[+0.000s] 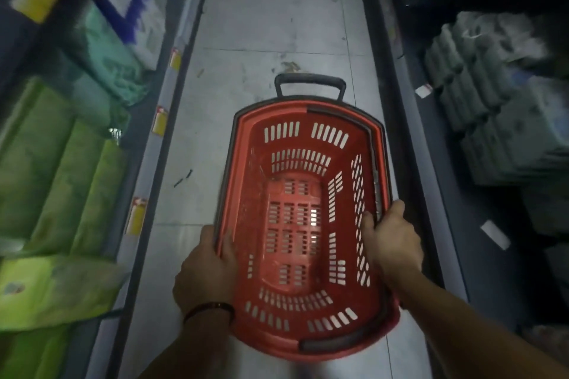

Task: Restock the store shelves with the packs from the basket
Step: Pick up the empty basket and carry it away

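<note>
Both hands, left (205,268) and right (390,240), are gripping the empty basket's (295,338) rims; it risks clipping the shelves (160,144) beside it.

Green packs (61,181) on left shelf blurred, print unreadable, cut by left edge. Yellow price tags (160,120) too small to read. Grey packs (492,95) on right dim, blurred, cut by right edge. Forearms cut by bottom edge.
</note>
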Action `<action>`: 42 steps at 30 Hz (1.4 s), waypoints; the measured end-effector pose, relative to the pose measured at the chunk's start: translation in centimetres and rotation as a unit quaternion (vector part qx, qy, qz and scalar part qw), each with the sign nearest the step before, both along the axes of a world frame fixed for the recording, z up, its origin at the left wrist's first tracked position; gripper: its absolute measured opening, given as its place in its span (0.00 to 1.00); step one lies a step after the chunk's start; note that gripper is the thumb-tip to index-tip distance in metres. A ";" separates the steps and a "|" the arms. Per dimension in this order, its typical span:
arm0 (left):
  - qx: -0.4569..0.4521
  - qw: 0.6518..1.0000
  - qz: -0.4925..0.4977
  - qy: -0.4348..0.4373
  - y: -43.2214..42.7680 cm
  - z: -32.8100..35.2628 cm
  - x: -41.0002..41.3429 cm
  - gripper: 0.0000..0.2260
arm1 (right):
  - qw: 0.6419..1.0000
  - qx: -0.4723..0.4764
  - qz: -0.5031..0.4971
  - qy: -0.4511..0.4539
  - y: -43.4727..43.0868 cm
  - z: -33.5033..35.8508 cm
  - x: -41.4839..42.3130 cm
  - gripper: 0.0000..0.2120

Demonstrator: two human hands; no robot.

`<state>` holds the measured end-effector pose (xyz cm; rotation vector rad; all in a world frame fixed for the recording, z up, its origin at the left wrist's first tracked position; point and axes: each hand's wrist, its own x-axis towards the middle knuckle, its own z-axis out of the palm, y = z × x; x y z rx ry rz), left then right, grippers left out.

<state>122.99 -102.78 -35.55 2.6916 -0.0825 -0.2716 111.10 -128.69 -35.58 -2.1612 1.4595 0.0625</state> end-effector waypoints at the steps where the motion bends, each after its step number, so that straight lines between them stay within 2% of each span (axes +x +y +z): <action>1: -0.002 1.000 0.002 0.001 -1.9 -0.2 2.3 0.10 | 1.000 0.001 0.000 0.001 -2.0 -0.2 2.4 0.18; 7: -0.018 1.000 0.008 0.017 -13.1 -0.4 15.7 0.11 | 1.000 0.000 -0.002 0.012 -13.2 -0.2 16.4 0.20; 16: -0.024 0.999 0.015 0.015 -28.5 -1.3 35.7 0.25 | 1.000 0.004 0.010 0.018 -29.4 0.2 36.7 0.22; 21: -0.002 0.999 0.023 0.030 -36.6 -2.0 46.8 0.15 | 1.000 0.011 0.007 0.017 -38.0 0.0 48.0 0.23; 24: 0.021 0.999 0.025 0.039 -40.9 -1.8 52.3 0.14 | 1.000 0.010 0.004 0.028 -42.3 0.0 53.8 0.24; 29: -0.002 0.998 0.028 0.055 -47.8 -1.3 60.8 0.11 | 0.999 0.020 0.000 0.037 -49.0 0.2 62.6 0.29; 39: 0.020 0.998 0.045 0.046 -60.7 -1.9 78.7 0.16 | 0.998 0.030 0.000 0.056 -62.1 0.9 81.5 0.24; 42: 0.011 0.997 0.051 0.054 -64.1 -1.8 83.0 0.12 | 0.998 0.027 0.001 0.059 -65.4 1.0 86.1 0.23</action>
